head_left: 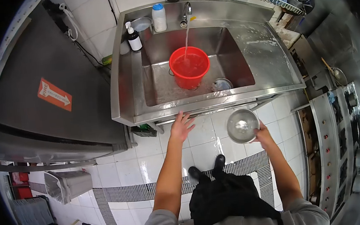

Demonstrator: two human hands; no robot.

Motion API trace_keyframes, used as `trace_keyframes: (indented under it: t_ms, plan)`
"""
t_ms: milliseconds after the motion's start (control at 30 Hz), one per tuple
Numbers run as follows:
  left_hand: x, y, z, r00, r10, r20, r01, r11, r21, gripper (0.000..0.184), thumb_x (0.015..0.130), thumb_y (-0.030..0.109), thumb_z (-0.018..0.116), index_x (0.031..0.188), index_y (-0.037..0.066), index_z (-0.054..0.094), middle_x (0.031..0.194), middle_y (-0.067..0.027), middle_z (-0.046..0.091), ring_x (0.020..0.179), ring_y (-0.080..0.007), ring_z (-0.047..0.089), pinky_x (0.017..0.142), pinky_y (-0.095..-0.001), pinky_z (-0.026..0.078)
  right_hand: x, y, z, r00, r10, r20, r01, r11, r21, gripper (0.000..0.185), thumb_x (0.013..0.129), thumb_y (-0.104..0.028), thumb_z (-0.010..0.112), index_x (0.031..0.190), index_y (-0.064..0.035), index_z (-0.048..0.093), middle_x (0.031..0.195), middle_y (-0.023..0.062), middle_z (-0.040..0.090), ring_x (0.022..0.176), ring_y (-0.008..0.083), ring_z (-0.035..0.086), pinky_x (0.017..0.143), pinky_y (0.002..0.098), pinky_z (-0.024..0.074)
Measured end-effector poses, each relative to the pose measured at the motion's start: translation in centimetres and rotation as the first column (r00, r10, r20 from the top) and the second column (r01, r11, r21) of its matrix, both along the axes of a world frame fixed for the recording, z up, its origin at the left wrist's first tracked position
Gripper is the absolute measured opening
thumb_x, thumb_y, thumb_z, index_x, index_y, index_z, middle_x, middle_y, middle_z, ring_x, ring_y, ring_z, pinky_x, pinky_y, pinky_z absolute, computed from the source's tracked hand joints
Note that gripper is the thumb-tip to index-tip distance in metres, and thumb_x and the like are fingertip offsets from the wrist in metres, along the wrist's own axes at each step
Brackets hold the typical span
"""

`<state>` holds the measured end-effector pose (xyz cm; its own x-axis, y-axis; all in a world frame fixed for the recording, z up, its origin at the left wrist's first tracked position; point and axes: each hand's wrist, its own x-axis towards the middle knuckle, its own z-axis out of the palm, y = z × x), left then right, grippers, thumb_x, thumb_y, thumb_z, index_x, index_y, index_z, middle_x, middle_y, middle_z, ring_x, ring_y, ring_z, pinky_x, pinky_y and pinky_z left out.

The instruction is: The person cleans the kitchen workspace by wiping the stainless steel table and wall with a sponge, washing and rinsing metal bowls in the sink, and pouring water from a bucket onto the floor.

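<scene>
Head view: right of centre, your right hand is gripping a round silver metal bowl, likely light, stiff and slippery, best held by its rim, while your left hand is hovering open.

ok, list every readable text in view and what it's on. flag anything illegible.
"FIRE": orange sign on the dark cabinet; its smaller wording is too blurred to read.
White strip on same cabinet: illegible.
Pump bottle label: too small to read.
White jar: nothing readable.
Metal bowl, red bucket: no text visible.
</scene>
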<state>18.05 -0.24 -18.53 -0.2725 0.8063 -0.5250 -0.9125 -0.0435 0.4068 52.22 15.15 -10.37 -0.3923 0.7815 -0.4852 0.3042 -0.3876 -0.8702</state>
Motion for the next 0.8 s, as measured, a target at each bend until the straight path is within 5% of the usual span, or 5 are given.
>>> trace_keyframes:
  t_ms: [300, 400, 567, 733, 800]
  plan:
    - [-1.7, -27.1, -15.1, 0.941, 0.055, -0.335, -0.288, 0.654, -0.7, 0.05, 0.088, 0.043, 0.054, 0.135, 0.028, 0.043, 0.139, -0.0001, 0.045, 0.117, -0.0307, 0.047, 0.089, -0.0511, 0.037, 2.2, -3.4, -6.5, 0.974, 0.147, -0.17, -0.175, 0.971, -0.162, 0.057, 0.082, -0.009, 0.065, 0.136, -0.0098, 0.046, 0.108, 0.0075, 0.065, 0.082, 0.0152, 0.066, 0.056, 0.0279, 0.0565]
    - [-2.5, -36.6, -18.3, 0.94, -0.057, -0.336, -0.238, 0.594, -0.769, 0.043, 0.092, 0.041, 0.049, 0.133, 0.029, 0.043, 0.141, -0.0003, 0.045, 0.116, -0.0328, 0.047, 0.086, -0.0523, 0.036, -5.7, -6.7, -7.6, 0.938, 0.342, 0.05, -0.324, 0.922, -0.213, 0.066, 0.069, -0.025, 0.078, 0.128, -0.0094, 0.053, 0.096, 0.0094, 0.067, 0.07, 0.0156, 0.067, 0.05, 0.0292, 0.0558]
    - [-2.8, -32.2, -5.6, 0.872, 0.061, -0.485, -0.438, 0.537, -0.721, 0.049, 0.092, 0.03, 0.052, 0.139, 0.025, 0.038, 0.142, -0.0043, 0.044, 0.124, -0.0344, 0.045, 0.097, -0.0517, 0.034, -19.7, -9.6, -16.2, 0.967, 0.098, -0.236, -0.211, 0.828, -0.52, 0.057, 0.083, -0.003, 0.045, 0.138, -0.0126, 0.034, 0.123, 0.013, 0.049, 0.104, 0.0339, 0.057, 0.072, 0.05, 0.0594]
    - [-4.7, -26.4, 3.3, 0.635, -0.041, -0.771, -0.58, 0.634, -0.511, 0.046, 0.093, 0.021, 0.054, 0.137, 0.015, 0.042, 0.139, -0.0083, 0.047, 0.124, -0.0256, 0.046, 0.098, -0.0424, 0.037, -17.1, -3.3, -17.5, 0.839, -0.401, -0.367, 0.072, 0.752, -0.655, 0.04, 0.088, -0.008, 0.038, 0.127, -0.0064, 0.046, 0.11, 0.0164, 0.06, 0.083, 0.0272, 0.066, 0.068, 0.0446, 0.0606]
    - [-5.6, -24.7, 5.2, 0.497, -0.038, -0.867, -0.633, 0.668, -0.392, 0.044, 0.094, 0.016, 0.054, 0.136, 0.011, 0.044, 0.136, -0.0096, 0.049, 0.123, -0.0227, 0.047, 0.097, -0.0386, 0.039, -11.9, -0.3, -15.0, 0.879, -0.335, -0.338, 0.138, 0.859, -0.493, 0.038, 0.089, -0.009, 0.039, 0.125, -0.0091, 0.048, 0.102, 0.0151, 0.063, 0.077, 0.0258, 0.067, 0.066, 0.0434, 0.0611]
